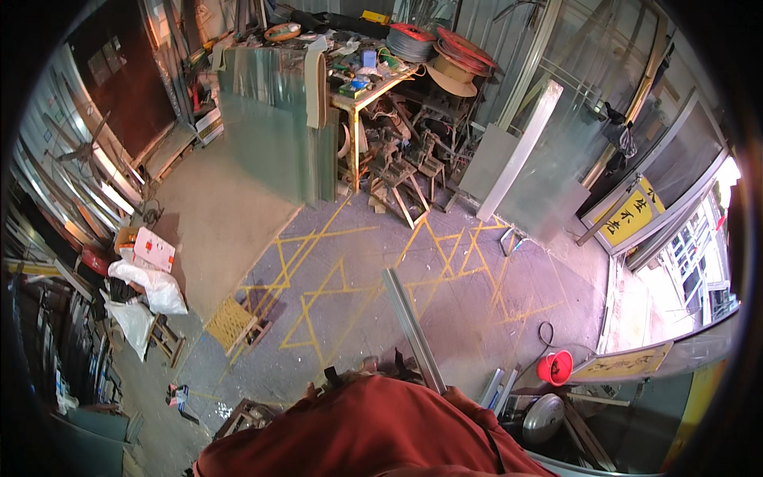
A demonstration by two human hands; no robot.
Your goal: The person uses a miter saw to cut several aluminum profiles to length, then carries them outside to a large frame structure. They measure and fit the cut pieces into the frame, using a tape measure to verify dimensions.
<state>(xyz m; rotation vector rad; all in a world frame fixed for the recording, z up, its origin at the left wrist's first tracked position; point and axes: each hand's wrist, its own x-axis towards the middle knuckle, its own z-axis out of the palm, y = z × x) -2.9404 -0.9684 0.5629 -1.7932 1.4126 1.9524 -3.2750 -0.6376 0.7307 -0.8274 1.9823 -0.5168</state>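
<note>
Floor (pixel 445 262) w/ yellow tape lines is open mid-room, hemmed by glass sheets (pixel 274 119) and workbench (pixel 373 79) at back, clutter along left wall. Long metal bar (pixel 411 326) slants up from person's red-clad torso (pixel 373 433). Red bucket (pixel 555 367) nearby at right. Hands hidden; fingers can't tell.

Metal bar (pixel 412 327) ahead, bucket (pixel 555 367) right, workbench (pixel 373 75) beyond

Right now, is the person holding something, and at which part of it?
It cannot be told for sure. A long metal bar runs down behind the red sleeve, which hides its lower end, and neither hand is in view.
</note>
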